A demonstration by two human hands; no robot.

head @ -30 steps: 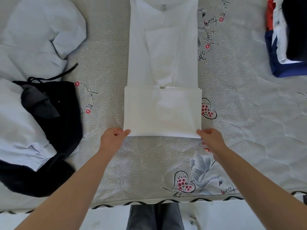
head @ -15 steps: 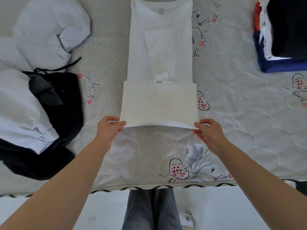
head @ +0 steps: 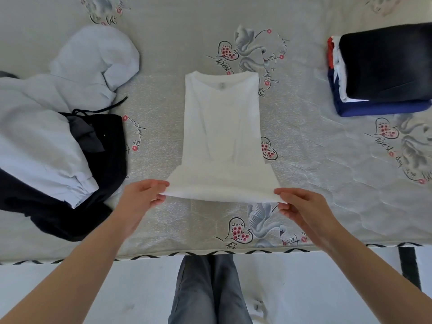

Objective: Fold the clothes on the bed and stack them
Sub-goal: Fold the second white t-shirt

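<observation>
A single head-worn wide-angle camera looks steeply down and forward from above the near edge of the bed [head: 304, 160], close enough that both forearms enter from the lower corners. The mattress fills the upper three quarters of the frame; floor and the wearer's legs [head: 208, 288] occupy the bottom strip.

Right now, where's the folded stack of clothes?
Head view, far right of the bed: the folded stack with a black garment on top, well right of the white shirt held by both hands.
</observation>
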